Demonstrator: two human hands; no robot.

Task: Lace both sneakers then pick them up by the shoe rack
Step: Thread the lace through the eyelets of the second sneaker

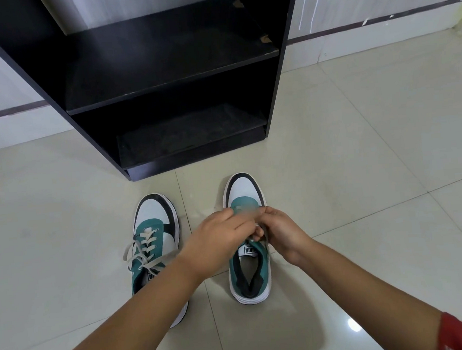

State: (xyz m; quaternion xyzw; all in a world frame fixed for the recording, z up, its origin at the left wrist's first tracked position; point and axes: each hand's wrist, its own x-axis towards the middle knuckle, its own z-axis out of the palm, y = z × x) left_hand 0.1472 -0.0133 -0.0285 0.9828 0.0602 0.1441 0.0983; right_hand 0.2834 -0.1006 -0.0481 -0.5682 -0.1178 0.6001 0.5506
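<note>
Two sneakers: a teal, white and black pair is set side by side on the tiled floor [361, 141], toes toward the black shoe rack [171, 76], just in front of its base; both shelves are seen bare.
Left sneaker [154, 237]: threaded through its eyelets with a flat pale lace [144, 255]; the loose ends are spread over the tongue and the outer side, and no finished bow can be made out; part of the heel is hidden by the forearm.
Right sneaker [250, 270]: worked on now; the collar gapes wide and the tongue label is exposed; its lacing is covered by the hands, so how far it is threaded cannot be told.
Left hand [221, 237]: laid over the eyelet area, fingers curled and pinched shut, apparently on lace; what is held is blurred.
Right hand [281, 232]: closed in a pinch against the left hand's fingertips, at the same spot; the lace itself is hidden.
Handling, lace: judged soft, limp and thin; best taken near the tip, where it is stiffest, and pulled evenly so that the eyelet rows are drawn together without twisting.
Handling, shoes: judged light, with a soft fabric upper over a firm rubber sole; nothing fragile; the smooth tiles may let a shoe slide when the lace is tugged, so steadying is advised.
Where to lift: the heel collar or the rim of the opening is suggested, one shoe per hand, or both pinched together at the heels.
</note>
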